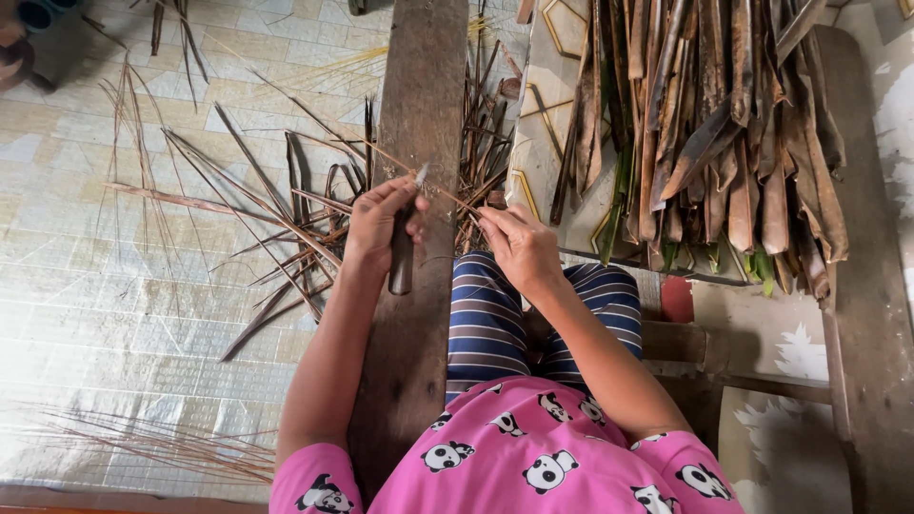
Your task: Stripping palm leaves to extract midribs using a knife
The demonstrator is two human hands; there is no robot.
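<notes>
Over the plank (419, 114), left hand (381, 221) closed around one knife (404, 249), dark handle pointing back toward the body, blade tip up and forward. Just right of it, right hand (519, 246) pinching one thin leaf rib (400, 164), long axis running up-left from those fingers, passing just beside the blade tip; left hand nearer the blade, right nearer the strip's near end. On the floor (114, 314), scattered strips too many to count; at right, one heap of dry leaf sheaths (724, 124).

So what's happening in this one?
A seated person works over a long wooden plank that lies across the lap. The left hand grips a knife with a dark handle, blade up. The right hand pinches a thin leaf rib against the blade. Stripped strips litter the floor on the left; a pile of dried leaf pieces lies on the right.
</notes>
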